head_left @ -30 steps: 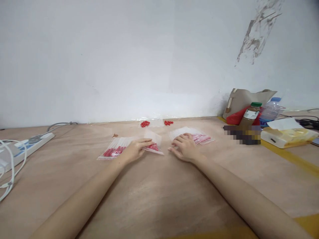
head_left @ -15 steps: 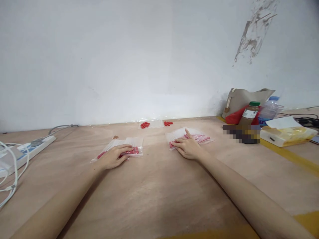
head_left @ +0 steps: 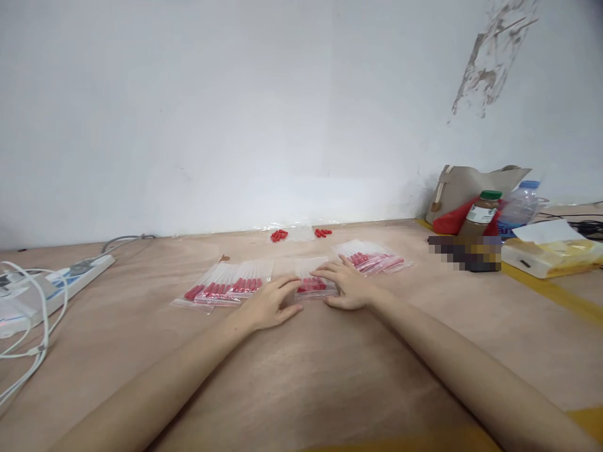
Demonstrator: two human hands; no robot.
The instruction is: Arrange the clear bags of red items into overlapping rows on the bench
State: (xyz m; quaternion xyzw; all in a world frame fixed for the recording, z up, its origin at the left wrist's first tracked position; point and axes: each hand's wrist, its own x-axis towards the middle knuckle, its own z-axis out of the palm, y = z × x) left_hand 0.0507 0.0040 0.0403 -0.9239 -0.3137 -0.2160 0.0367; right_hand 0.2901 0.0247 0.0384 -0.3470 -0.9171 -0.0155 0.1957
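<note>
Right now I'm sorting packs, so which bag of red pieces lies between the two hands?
The single small bag at the middle, which both the left hand and right hand touch. The left row and right pile lie untouched.

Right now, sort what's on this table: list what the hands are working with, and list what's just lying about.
In hand:
left hand and right hand, both on the small bag of red pieces
row of filled bags
stack of bags
loose red pieces

Lying about:
power strip
brown bottle
water bottle
tissue pack
beige bag
</note>
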